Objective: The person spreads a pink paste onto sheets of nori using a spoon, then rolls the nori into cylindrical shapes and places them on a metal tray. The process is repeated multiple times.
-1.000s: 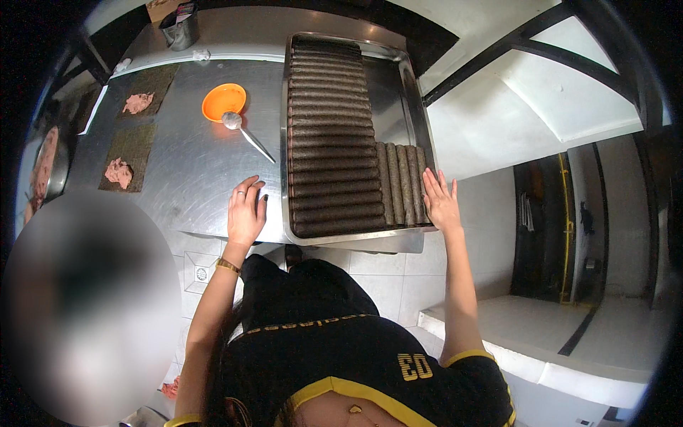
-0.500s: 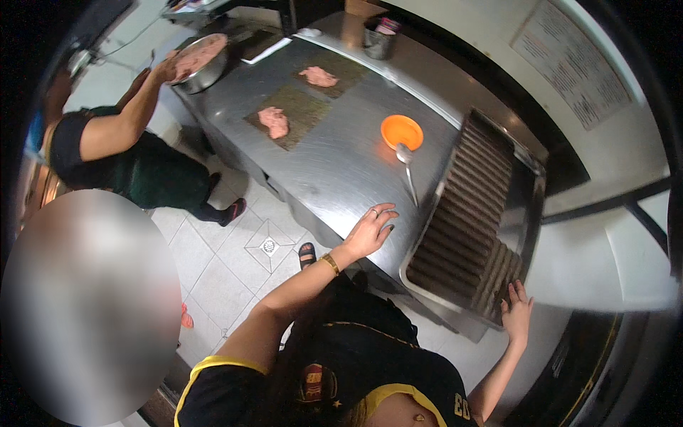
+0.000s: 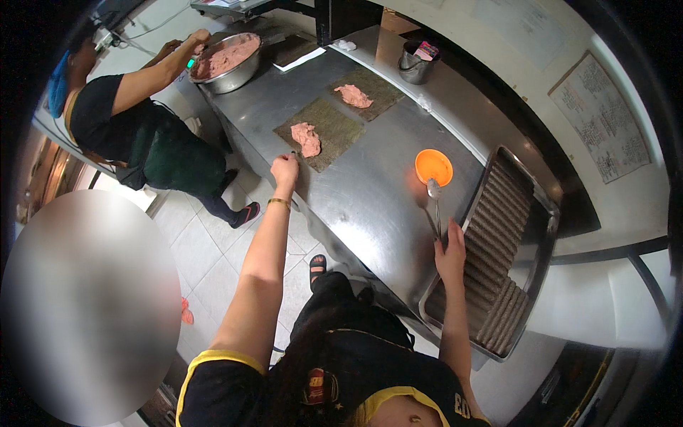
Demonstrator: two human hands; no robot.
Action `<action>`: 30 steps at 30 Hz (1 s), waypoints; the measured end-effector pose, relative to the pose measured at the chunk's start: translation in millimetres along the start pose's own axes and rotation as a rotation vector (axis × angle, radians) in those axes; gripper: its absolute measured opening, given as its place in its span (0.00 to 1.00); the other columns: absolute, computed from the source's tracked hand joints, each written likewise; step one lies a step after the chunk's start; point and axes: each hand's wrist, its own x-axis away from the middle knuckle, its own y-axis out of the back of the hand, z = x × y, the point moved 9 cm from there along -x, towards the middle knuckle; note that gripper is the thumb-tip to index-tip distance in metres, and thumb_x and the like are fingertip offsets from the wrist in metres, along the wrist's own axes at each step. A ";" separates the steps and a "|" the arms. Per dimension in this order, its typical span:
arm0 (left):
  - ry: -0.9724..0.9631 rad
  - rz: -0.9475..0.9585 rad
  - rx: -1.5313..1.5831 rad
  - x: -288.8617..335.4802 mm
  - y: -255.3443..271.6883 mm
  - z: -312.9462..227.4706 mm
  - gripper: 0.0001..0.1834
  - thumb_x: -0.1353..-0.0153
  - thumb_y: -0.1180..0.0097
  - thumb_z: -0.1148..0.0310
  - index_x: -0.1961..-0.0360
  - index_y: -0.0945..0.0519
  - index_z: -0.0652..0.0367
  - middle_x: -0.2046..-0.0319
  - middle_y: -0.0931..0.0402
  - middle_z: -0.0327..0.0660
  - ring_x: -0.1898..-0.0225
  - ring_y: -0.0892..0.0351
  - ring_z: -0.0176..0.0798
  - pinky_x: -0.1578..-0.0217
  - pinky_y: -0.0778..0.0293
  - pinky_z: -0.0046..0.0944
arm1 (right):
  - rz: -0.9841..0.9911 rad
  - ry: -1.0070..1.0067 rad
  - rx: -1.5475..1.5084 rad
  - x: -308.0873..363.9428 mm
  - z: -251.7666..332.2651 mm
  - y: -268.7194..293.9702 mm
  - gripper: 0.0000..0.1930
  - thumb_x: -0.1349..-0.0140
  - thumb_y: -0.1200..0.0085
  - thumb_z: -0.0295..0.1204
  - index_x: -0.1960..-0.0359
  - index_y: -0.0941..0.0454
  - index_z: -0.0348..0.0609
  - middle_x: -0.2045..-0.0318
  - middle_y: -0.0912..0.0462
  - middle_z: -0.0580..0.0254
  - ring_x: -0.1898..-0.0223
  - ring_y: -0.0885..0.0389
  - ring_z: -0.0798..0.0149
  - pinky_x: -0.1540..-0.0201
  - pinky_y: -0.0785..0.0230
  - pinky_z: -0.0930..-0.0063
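My left hand [image 3: 286, 171] reaches across the table, its fingers pinched at the near edge of a dark green-brown seaweed sheet [image 3: 329, 142]. A lump of pink ground meat paste [image 3: 306, 139] lies on that sheet. Behind it, a second seaweed sheet [image 3: 388, 92] carries another pink lump [image 3: 354, 96]. Beside the tray, my right hand [image 3: 451, 257] has its thumb and fingers closed round the handle end of a metal spoon [image 3: 435, 189]. The spoon's head rests at the rim of an orange bowl [image 3: 442, 161].
A metal tray [image 3: 546, 245] of brown rolls [image 3: 498, 220] stands at the right. At the far left a person [image 3: 131, 117] works over a steel bowl [image 3: 238, 78] of pink paste. A small metal bucket [image 3: 416, 67] stands on the back ledge. The steel table [image 3: 356, 206] has a near edge.
My left hand has moved forward and left to the seaweed sheet. My right hand has left the tray and come to the spoon. The view has shifted. The other person's arms have shifted.
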 end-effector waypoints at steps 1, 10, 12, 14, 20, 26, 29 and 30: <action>0.047 0.009 -0.005 -9.7 -5.7 0.8 0.16 0.45 0.44 0.59 0.67 0.17 0.63 0.67 0.18 0.53 0.60 0.18 0.53 0.56 0.26 0.47 | -0.047 -0.034 0.030 -10.3 0.6 -6.2 0.30 0.43 0.47 0.22 0.37 0.40 0.36 0.43 0.32 0.45 0.42 0.32 0.46 0.40 0.39 0.63; 0.108 0.187 0.212 -27.6 -29.6 -6.4 0.11 0.45 0.45 0.62 0.69 0.18 0.58 0.74 0.19 0.44 0.69 0.20 0.35 0.65 0.26 0.37 | -0.200 -0.221 0.165 -45.9 -33.4 -53.5 0.23 0.42 0.51 0.21 0.43 0.33 0.38 0.57 0.26 0.50 0.55 0.27 0.46 0.52 0.33 0.57; 0.124 0.231 0.466 -30.8 -37.2 2.5 0.09 0.44 0.46 0.63 0.70 0.20 0.57 0.76 0.23 0.40 0.72 0.25 0.32 0.69 0.28 0.34 | -0.213 -0.307 0.110 -44.3 -25.8 -47.7 0.19 0.40 0.54 0.21 0.46 0.28 0.39 0.58 0.25 0.49 0.54 0.25 0.48 0.51 0.32 0.60; 0.220 0.342 0.838 -16.9 -43.3 -3.8 0.07 0.43 0.47 0.65 0.71 0.23 0.56 0.78 0.28 0.35 0.76 0.30 0.30 0.74 0.32 0.31 | -0.265 -0.296 0.024 -40.2 -13.1 -42.2 0.17 0.39 0.56 0.20 0.47 0.26 0.40 0.61 0.24 0.51 0.57 0.23 0.53 0.53 0.32 0.65; 0.416 0.438 1.192 1.9 -21.9 -10.0 0.07 0.39 0.53 0.64 0.68 0.28 0.55 0.74 0.32 0.34 0.69 0.32 0.31 0.67 0.36 0.31 | -0.139 -0.246 -0.379 -36.2 17.3 -73.2 0.15 0.38 0.56 0.20 0.50 0.24 0.39 0.70 0.26 0.66 0.73 0.31 0.73 0.69 0.35 0.79; 0.479 0.645 0.998 31.6 -33.8 10.9 0.11 0.37 0.58 0.60 0.68 0.27 0.53 0.76 0.27 0.32 0.77 0.32 0.31 0.81 0.40 0.33 | -0.027 -0.247 -0.729 -40.9 54.3 -119.3 0.14 0.34 0.60 0.21 0.52 0.24 0.38 0.69 0.26 0.69 0.74 0.33 0.75 0.71 0.37 0.81; 0.534 0.653 1.058 76.0 -38.8 -1.8 0.12 0.39 0.57 0.62 0.65 0.28 0.58 0.69 0.27 0.39 0.68 0.29 0.35 0.66 0.31 0.37 | -0.059 -0.277 -0.797 -43.7 57.1 -129.4 0.14 0.33 0.61 0.21 0.51 0.24 0.38 0.68 0.25 0.68 0.72 0.30 0.75 0.69 0.37 0.82; 0.508 0.706 1.040 88.5 -43.0 -1.4 0.12 0.39 0.57 0.64 0.62 0.29 0.61 0.66 0.29 0.40 0.64 0.30 0.35 0.57 0.33 0.38 | -0.049 -0.282 -0.802 -47.0 60.4 -129.5 0.14 0.33 0.60 0.22 0.51 0.23 0.39 0.68 0.24 0.67 0.72 0.29 0.75 0.68 0.36 0.82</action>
